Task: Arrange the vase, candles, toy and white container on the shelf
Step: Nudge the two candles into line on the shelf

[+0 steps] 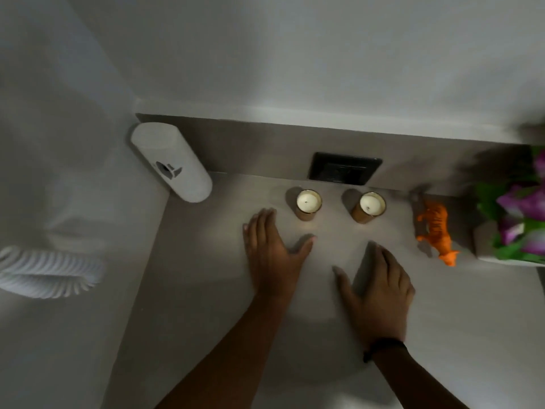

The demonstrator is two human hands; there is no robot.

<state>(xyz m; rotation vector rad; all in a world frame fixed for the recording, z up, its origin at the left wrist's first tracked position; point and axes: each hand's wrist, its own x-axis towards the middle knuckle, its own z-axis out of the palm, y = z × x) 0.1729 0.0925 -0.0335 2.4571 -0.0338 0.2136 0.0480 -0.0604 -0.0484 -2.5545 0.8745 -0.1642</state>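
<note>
Two white candles in amber glass jars stand side by side near the back of the grey shelf [206, 290]: the left candle [308, 202] and the right candle [372, 204]. A tall white container [172, 165] stands in the back left corner. An orange toy tiger [436, 231] stands to the right of the candles. Beside it, at the right edge, is the vase [486, 240] with purple flowers and green leaves. My left hand [272, 252] lies flat on the shelf just in front of the left candle, holding nothing. My right hand [380, 290] lies flat in front of the right candle, also holding nothing.
A black wall socket plate [345, 172] sits on the low back panel behind the candles. White walls close the shelf at the back and left. A white coiled cord [44, 276] hangs at the far left, off the shelf.
</note>
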